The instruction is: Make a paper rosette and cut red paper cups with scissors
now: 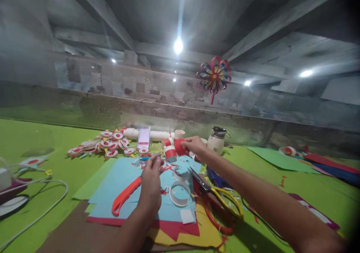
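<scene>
Pinching a red paper roll (180,146) at twelve o'clock, my right hand (194,145) judged it light and crushable; my left hand (150,179) pinched a thin paper strip (157,156).

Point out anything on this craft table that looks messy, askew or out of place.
Small paper scraps lie strewn over the blue sheet near the left hand. The coloured sheets under it are stacked askew, edges fanning out. The scissors lie open on the pile. The right hand holds a red paper piece. Nothing looks damaged.
</scene>
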A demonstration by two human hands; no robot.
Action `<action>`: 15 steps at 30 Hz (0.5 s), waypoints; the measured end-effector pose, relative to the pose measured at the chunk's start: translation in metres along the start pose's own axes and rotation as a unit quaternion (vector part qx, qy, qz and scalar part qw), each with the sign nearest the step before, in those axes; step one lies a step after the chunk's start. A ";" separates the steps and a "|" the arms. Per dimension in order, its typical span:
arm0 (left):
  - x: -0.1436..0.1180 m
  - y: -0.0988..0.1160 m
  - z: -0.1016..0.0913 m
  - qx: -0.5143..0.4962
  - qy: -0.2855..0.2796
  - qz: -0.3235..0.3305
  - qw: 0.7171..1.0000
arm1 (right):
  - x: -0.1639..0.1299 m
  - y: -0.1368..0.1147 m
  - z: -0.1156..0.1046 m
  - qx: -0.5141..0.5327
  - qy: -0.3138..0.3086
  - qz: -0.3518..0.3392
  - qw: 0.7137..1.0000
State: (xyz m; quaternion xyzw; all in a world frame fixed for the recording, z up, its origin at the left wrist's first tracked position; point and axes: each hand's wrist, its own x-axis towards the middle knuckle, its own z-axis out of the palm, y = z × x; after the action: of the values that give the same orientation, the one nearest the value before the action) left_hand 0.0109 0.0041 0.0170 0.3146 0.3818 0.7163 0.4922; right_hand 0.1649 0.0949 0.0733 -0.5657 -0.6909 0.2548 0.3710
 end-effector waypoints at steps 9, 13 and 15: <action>-0.022 -0.006 0.010 0.087 -0.139 -0.063 0.984 | 0.154 0.025 -0.043 -0.191 0.131 0.009 0.973; -0.024 -0.008 0.009 0.095 -0.155 -0.077 0.980 | 0.176 0.046 -0.017 -0.262 0.095 -0.014 0.960; -0.026 -0.007 0.008 0.088 -0.169 -0.089 0.978 | 0.181 0.055 -0.008 -0.292 0.072 -0.016 0.953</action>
State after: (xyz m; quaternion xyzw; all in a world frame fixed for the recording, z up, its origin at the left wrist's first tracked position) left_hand 0.0296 -0.0167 0.0129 0.4381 0.3814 0.5695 0.5816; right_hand 0.1885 0.2831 0.0759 -0.6551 -0.7155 -0.0059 0.2426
